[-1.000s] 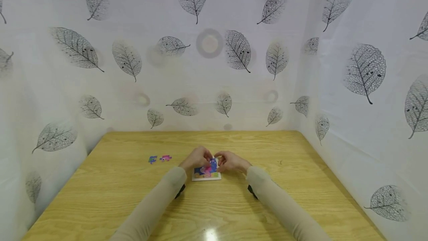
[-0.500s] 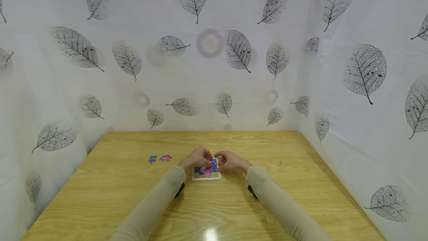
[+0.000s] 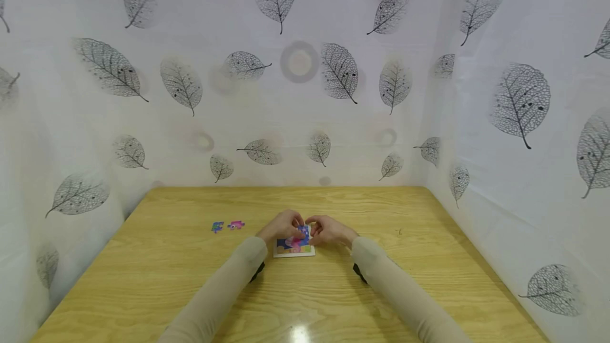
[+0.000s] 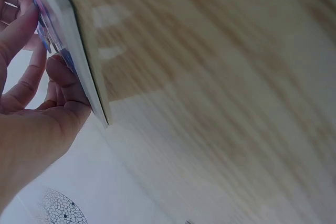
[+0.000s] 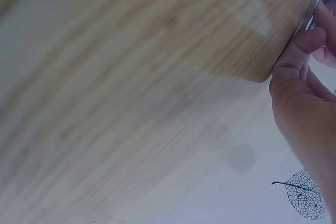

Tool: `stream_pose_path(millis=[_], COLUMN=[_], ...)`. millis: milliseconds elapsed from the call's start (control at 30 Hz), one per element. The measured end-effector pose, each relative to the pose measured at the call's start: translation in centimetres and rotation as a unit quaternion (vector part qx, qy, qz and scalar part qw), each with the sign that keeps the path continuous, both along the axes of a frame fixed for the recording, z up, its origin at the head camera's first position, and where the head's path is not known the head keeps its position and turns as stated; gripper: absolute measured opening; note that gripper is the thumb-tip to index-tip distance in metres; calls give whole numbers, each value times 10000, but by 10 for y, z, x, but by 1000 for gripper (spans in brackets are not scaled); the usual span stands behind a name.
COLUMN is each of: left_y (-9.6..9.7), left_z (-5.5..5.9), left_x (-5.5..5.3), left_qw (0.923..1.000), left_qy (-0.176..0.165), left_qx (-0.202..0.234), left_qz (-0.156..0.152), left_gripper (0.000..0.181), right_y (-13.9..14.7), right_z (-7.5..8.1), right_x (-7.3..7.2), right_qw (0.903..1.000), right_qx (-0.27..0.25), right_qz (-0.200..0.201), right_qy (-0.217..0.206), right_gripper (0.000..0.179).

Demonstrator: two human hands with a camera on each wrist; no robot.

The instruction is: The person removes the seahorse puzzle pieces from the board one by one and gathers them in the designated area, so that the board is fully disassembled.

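Observation:
A small jigsaw puzzle board [image 3: 294,251] with a white border and a blue and pink picture lies mid-table. My left hand [image 3: 282,225] reaches over its upper left part, thumb and fingers bent. In the left wrist view, a blue puzzle piece [image 4: 43,36] stands tilted off the board between the fingers of the left hand [image 4: 39,93]. My right hand [image 3: 330,229] holds the board at its upper right corner, index finger at the top edge and thumb by the right side. The right wrist view shows the right hand's thumb [image 5: 310,38] against the board's edge; its other fingertips are partly hidden.
Two loose puzzle pieces lie left of the board, one blue and green [image 3: 217,226], one pink [image 3: 236,224]. The wooden table [image 3: 190,279] reaches back to a white curtain [image 3: 295,115] printed with leaves, which also hangs along both sides.
My left hand has shifted only very slightly over the board. The right hand, the board and the two loose pieces have stayed in place.

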State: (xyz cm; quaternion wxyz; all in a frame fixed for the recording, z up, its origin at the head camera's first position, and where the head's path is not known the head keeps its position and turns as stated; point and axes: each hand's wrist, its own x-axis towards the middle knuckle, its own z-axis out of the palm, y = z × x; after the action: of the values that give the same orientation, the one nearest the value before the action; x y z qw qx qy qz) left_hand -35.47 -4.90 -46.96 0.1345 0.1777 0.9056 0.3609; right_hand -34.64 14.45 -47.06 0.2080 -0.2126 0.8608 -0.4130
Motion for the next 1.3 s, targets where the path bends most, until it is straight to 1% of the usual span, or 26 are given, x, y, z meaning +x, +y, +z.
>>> stream_pose_path(millis=[100, 300, 433, 567, 667, 833, 933, 1067, 1100, 1233, 1300], left_y=[0, 0, -4, -12, -17, -29, -39, -54, -58, -75, -82], left_z=[-1, -1, 0, -2, -3, -4, -5, -2, -1, 5, 8], left_x=[0, 2, 1, -2, -3, -7, -8, -8, -8, -10, -11], left_qw=[9999, 9979, 9963, 9932, 9895, 9803, 9746, 9713, 9713, 9714, 9727], left_qy=[41, 267, 251, 132, -76, -446, -662, -876, -874, -920, -895], left_qx=[113, 513, 744, 1092, 1392, 1856, 2059, 2148, 2150, 2164, 2129], left_qz=[-32, -280, -356, -377, -374, -504, -583, -526, -519, -314, -225], left_gripper=[25, 24, 18, 17, 18, 24, 27, 31, 31, 32, 33], right_y=[0, 0, -1, -2, -2, -2, -2, -1, -1, -1, -2], right_z=[-1, 0, 1, 0, -1, -1, 0, -1, -1, -1, -1], right_x=[0, 0, 1, 1, 1, 1, 1, 1, 2, 2, 2], right_qw=[10000, 9999, 10000, 9999, 9998, 10000, 10000, 9999, 9999, 9999, 9999], right_qx=[-31, -111, -68, -103, -116, -48, -56, -60, -55, -38, -55], right_qz=[34, 79, 15, -77, -86, -47, -52, -105, -102, -92, -99], right_qy=[4, -22, -23, -110, -150, -6, 15, -67, -71, -70, -74], right_gripper=[62, 63, 64, 68, 68, 63, 61, 60, 60, 61, 61])
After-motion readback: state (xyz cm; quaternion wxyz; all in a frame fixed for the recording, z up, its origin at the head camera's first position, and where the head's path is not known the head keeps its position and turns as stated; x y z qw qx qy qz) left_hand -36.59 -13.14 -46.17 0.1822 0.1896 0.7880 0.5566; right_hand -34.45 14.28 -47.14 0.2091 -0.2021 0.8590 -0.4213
